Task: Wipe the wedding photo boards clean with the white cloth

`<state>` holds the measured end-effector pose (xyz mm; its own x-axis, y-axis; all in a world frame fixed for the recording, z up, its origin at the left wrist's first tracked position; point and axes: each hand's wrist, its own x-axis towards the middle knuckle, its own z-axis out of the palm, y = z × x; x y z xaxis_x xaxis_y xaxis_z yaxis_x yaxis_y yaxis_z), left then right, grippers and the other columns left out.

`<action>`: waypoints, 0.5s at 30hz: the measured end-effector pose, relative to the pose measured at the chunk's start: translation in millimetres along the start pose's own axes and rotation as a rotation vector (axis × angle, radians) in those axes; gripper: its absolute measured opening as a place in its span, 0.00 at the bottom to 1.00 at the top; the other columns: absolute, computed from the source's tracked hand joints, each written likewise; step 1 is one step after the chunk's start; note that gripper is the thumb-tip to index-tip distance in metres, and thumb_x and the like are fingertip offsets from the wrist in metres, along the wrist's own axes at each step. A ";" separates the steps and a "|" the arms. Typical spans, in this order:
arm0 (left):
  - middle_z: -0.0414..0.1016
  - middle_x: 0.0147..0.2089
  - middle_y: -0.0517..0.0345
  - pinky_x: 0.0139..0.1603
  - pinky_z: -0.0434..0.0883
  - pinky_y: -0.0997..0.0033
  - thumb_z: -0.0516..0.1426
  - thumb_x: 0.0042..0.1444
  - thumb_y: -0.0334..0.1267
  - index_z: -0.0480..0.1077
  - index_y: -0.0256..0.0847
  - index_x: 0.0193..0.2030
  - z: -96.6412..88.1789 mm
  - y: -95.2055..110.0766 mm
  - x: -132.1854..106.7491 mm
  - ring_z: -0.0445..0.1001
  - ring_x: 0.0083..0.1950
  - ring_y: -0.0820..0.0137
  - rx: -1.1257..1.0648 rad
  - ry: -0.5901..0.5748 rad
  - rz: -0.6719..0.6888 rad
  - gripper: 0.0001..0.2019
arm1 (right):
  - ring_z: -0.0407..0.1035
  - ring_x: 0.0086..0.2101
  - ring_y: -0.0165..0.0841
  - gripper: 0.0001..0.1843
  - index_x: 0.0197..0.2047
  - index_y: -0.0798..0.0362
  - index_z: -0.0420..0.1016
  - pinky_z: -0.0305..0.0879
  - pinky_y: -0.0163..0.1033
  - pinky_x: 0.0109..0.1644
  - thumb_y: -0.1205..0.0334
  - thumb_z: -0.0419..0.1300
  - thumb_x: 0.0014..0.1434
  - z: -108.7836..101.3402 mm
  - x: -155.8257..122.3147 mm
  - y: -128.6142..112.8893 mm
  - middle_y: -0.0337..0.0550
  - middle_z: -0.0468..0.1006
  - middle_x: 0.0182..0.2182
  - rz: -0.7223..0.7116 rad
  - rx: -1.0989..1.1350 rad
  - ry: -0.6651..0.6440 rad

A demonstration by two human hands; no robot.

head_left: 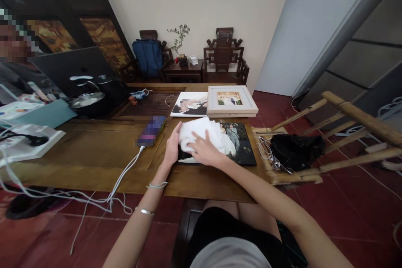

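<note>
A folded white cloth (203,129) covers the left part of a dark-edged photo panel (243,146) on the wooden table. The panel's uncovered right side shows a couple in wedding clothes. My right hand (202,148) is on the cloth, its fingers bent into the fabric and pressing it against the panel. At the panel's left edge, my left hand (172,146) grips the side, with some of its fingers hidden beside the cloth.
Behind the panel lie a white-edged photo print (190,109) and stacked pale picture frames (232,102). A phone (151,131) with a charging cable is to the left, near a power strip (37,144) and kettle (111,88). A bamboo chair (301,171) holding a black bag stands right.
</note>
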<state>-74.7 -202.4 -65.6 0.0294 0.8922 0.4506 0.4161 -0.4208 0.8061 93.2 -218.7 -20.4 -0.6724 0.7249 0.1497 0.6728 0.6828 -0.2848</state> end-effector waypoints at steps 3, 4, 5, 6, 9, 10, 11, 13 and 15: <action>0.56 0.67 0.48 0.68 0.52 0.61 0.36 0.66 0.48 0.53 0.36 0.66 3.1 -2.3 -0.8 0.55 0.68 0.66 0.006 0.007 0.026 0.27 | 0.46 0.63 0.40 0.15 0.47 0.50 0.72 0.33 0.67 0.62 0.67 0.52 0.58 -3.4 -41.8 -15.5 0.52 0.71 0.53 -0.121 0.041 -0.040; 0.56 0.67 0.48 0.68 0.52 0.60 0.38 0.65 0.48 0.53 0.37 0.66 4.4 -2.5 -1.4 0.55 0.68 0.65 0.046 -0.033 0.039 0.27 | 0.47 0.63 0.40 0.15 0.47 0.51 0.73 0.33 0.66 0.62 0.68 0.51 0.58 -6.8 -58.1 -16.5 0.54 0.71 0.54 -0.134 0.058 -0.044; 0.56 0.68 0.48 0.68 0.52 0.60 0.40 0.65 0.49 0.52 0.37 0.66 5.7 -2.6 -2.1 0.55 0.68 0.65 0.094 -0.081 0.051 0.27 | 0.48 0.63 0.39 0.16 0.46 0.51 0.73 0.33 0.66 0.62 0.69 0.51 0.57 -11.1 -74.0 -15.1 0.54 0.71 0.54 -0.131 0.073 -0.045; 0.55 0.68 0.47 0.68 0.52 0.59 0.43 0.64 0.49 0.53 0.38 0.66 6.9 -2.6 -2.7 0.54 0.68 0.64 0.146 -0.129 0.060 0.27 | 0.49 0.63 0.39 0.16 0.46 0.50 0.73 0.33 0.65 0.63 0.70 0.51 0.57 -15.8 -88.8 -11.4 0.53 0.71 0.54 -0.113 0.083 -0.043; 0.57 0.67 0.45 0.67 0.52 0.55 0.47 0.62 0.49 0.57 0.37 0.64 9.7 -3.5 -3.6 0.52 0.69 0.62 0.263 -0.214 0.064 0.27 | 0.52 0.61 0.41 0.14 0.43 0.51 0.73 0.34 0.64 0.64 0.69 0.50 0.59 -28.0 -120.3 10.9 0.53 0.70 0.55 -0.006 0.059 0.012; 0.58 0.66 0.44 0.67 0.52 0.54 0.48 0.62 0.48 0.59 0.36 0.63 10.3 -4.2 -3.4 0.52 0.69 0.62 0.287 -0.220 0.067 0.26 | 0.53 0.61 0.42 0.13 0.43 0.52 0.73 0.34 0.64 0.64 0.69 0.49 0.60 -30.4 -125.0 20.6 0.54 0.69 0.56 0.037 0.033 0.037; 0.58 0.66 0.42 0.67 0.53 0.54 0.48 0.62 0.48 0.61 0.34 0.62 10.9 -5.2 -3.1 0.52 0.69 0.61 0.304 -0.221 0.074 0.26 | 0.53 0.61 0.43 0.13 0.43 0.53 0.73 0.34 0.65 0.64 0.68 0.49 0.61 -31.7 -126.4 30.4 0.56 0.68 0.56 0.084 0.002 0.057; 0.59 0.65 0.41 0.66 0.54 0.54 0.49 0.61 0.47 0.63 0.32 0.60 11.6 -7.3 -2.3 0.52 0.69 0.61 0.324 -0.216 0.092 0.25 | 0.51 0.62 0.44 0.14 0.45 0.54 0.72 0.34 0.67 0.62 0.68 0.48 0.61 -31.6 -119.4 47.8 0.57 0.69 0.55 0.192 -0.051 0.076; 0.59 0.65 0.40 0.66 0.54 0.53 0.50 0.60 0.46 0.64 0.32 0.59 12.0 -9.1 -1.6 0.54 0.68 0.60 0.331 -0.208 0.104 0.25 | 0.46 0.63 0.47 0.16 0.48 0.55 0.71 0.33 0.72 0.59 0.68 0.47 0.61 -29.0 -100.4 59.1 0.59 0.69 0.55 0.293 -0.078 0.090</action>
<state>-67.6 -198.0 -78.3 0.2556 0.8762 0.4086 0.6702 -0.4652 0.5783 209.4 -248.5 -24.8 -0.4188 0.8946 0.1560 0.8578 0.4461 -0.2554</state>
